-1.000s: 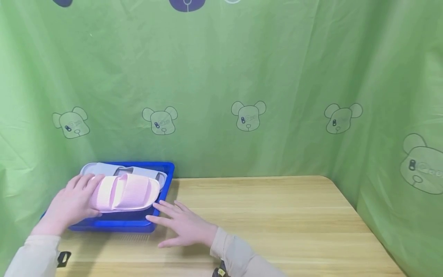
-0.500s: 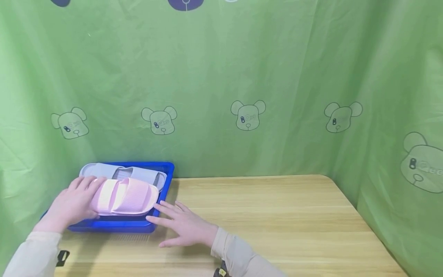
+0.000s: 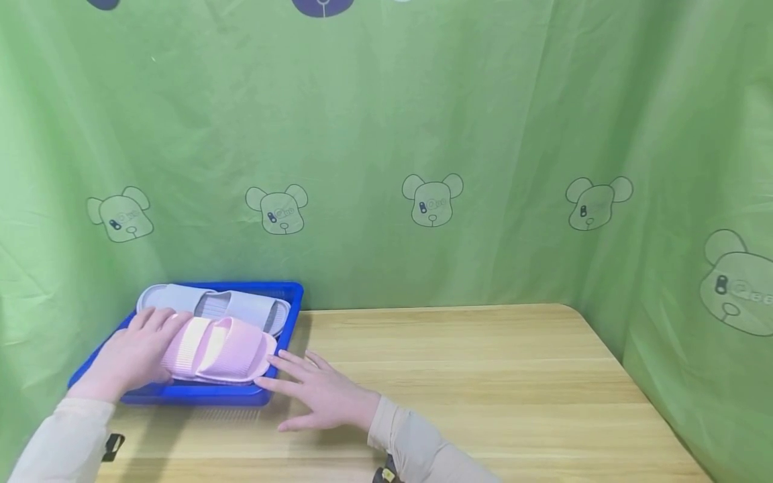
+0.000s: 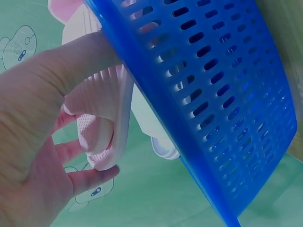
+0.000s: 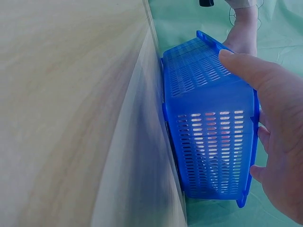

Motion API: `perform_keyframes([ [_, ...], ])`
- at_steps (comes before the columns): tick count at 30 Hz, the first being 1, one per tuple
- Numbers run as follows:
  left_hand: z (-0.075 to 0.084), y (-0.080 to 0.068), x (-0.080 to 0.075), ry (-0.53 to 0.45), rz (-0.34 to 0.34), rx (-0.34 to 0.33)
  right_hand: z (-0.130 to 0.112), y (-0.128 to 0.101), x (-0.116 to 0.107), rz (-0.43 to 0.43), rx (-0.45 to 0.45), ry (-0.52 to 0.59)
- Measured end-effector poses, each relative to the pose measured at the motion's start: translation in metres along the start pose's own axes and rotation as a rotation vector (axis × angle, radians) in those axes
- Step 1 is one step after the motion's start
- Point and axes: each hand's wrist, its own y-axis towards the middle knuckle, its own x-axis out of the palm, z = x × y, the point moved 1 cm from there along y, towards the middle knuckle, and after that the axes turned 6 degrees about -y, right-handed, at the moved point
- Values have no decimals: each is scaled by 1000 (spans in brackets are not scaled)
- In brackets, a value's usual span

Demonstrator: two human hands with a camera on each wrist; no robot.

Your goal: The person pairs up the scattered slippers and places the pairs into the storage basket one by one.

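A blue slotted tray (image 3: 199, 396) sits at the table's back left. A grey slipper (image 3: 232, 305) lies along its far side. My left hand (image 3: 135, 352) grips the heel end of a pink ribbed slipper (image 3: 220, 349), which lies low in the tray in front of the grey one. The left wrist view shows my left hand (image 4: 40, 142) with thumb and fingers curled round the pink slipper (image 4: 106, 118) behind the tray wall (image 4: 218, 94). My right hand (image 3: 320, 392) rests flat on the table, straight fingers touching the tray's near right corner (image 5: 208, 132).
The wooden table (image 3: 483, 376) stretches to the right of the tray. A green curtain with bear prints (image 3: 432, 201) hangs close behind the table and along both sides.
My left hand has lowered the pink slipper down into the tray, a little towards me. The right hand has stayed where it was.
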Motion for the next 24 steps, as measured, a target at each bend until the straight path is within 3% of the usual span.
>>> perform_keyframes([
  [5,1,-1,1,-7,-62,-43,-1,1,1,-7,1,-14],
  [24,7,4,5,10,-109,-53,1,1,-1,8,-15,-4],
])
